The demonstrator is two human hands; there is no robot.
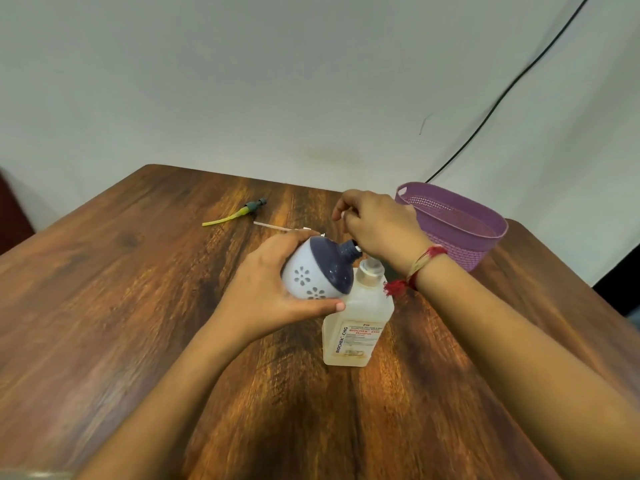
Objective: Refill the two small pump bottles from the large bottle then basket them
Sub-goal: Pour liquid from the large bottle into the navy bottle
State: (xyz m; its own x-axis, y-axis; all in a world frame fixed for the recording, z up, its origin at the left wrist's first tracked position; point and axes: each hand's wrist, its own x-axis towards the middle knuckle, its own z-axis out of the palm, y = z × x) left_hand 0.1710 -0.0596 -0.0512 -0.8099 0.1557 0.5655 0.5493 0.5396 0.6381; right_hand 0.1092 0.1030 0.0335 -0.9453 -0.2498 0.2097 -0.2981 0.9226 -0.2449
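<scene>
My left hand [266, 299] grips a round small pump bottle [313, 275], white with flower marks and a navy top. It has no pump and is tilted, its open neck pointing right. The neck sits just under my right hand [377, 230], beside the top of the large clear bottle [360, 323] standing on the table. My right hand's fingers curl over the large bottle's pump head, of which only a small white tip [343, 215] shows. A purple basket [485, 244] stands at the back right.
Two removed pumps lie on the wooden table [138, 306] behind my hands: a grey one with a yellow-green tube [242, 213] and a thin white one [277, 227]. A black cable [502, 98] runs down the wall to the basket.
</scene>
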